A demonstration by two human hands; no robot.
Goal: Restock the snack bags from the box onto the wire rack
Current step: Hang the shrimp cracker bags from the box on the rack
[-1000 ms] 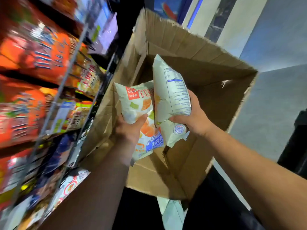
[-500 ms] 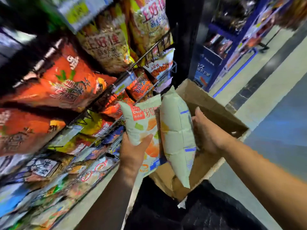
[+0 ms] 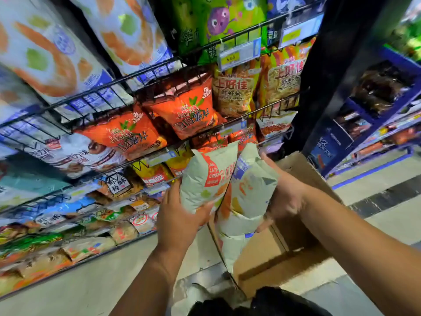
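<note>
My left hand [image 3: 177,215] grips a pale green snack bag with a red label [image 3: 205,176] from below. Beside it, my right hand [image 3: 284,197] holds a second pale bag with orange print [image 3: 248,192], fingers wrapped round its right side. Both bags are held upright and touch each other, in front of the black wire rack [image 3: 159,65]. The open cardboard box [image 3: 293,245] stands on the floor under my right arm, and more pale bags show at its left edge.
The rack's tiers are packed with orange, yellow, green and white snack bags, with price tags [image 3: 239,54] clipped to the wires. A black post [image 3: 328,71] ends the rack on the right. Blue shelving [image 3: 373,124] stands across the tiled aisle.
My view has tilted up from the box to the rack. Both hands have lifted the two bags out of the box and up toward the rack's middle tiers.
</note>
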